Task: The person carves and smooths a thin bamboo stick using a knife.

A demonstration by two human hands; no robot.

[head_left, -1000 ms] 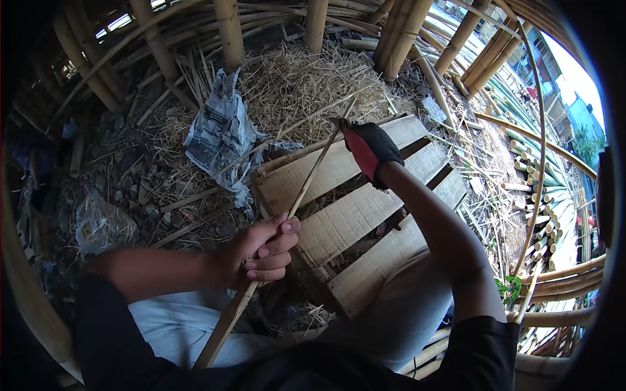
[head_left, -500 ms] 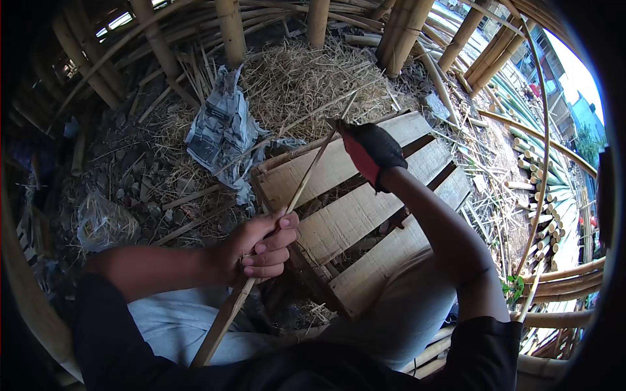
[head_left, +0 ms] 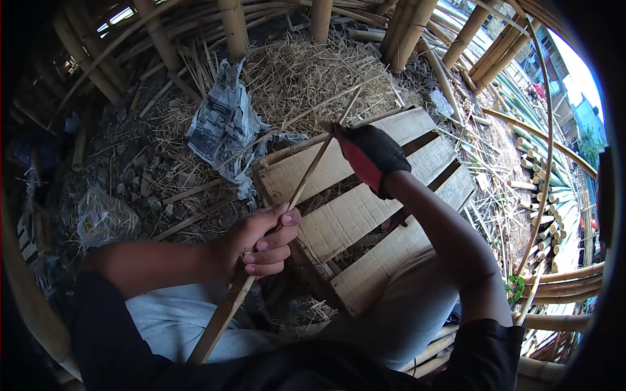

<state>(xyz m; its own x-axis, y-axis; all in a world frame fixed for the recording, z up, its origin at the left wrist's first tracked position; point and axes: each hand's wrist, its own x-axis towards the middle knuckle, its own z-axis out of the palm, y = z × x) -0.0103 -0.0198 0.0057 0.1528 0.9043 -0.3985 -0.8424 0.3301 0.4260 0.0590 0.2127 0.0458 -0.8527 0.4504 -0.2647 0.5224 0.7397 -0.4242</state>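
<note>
A long thin strip of bamboo (head_left: 309,173) runs slantwise, from its thick end near my lap up over the slatted wooden crate (head_left: 345,220). My bare left hand (head_left: 264,242) is wrapped round the strip at the crate's near left corner. On my right hand (head_left: 372,154) is a black and red glove; its fingers are closed at the strip's upper part, above the far slat. A small dark tip, perhaps a blade, shows at those fingertips, too unclear to name.
Crumpled newspaper (head_left: 225,127) lies left of the crate, beside a heap of shavings (head_left: 313,78). A clear plastic bag (head_left: 104,218) sits at the left. Upright bamboo posts (head_left: 233,29) stand behind, and cut poles (head_left: 544,228) are stacked at the right.
The view has shifted slightly. My gloved right hand has moved slightly down and left along the strip. My left hand keeps its hold on the strip.
</note>
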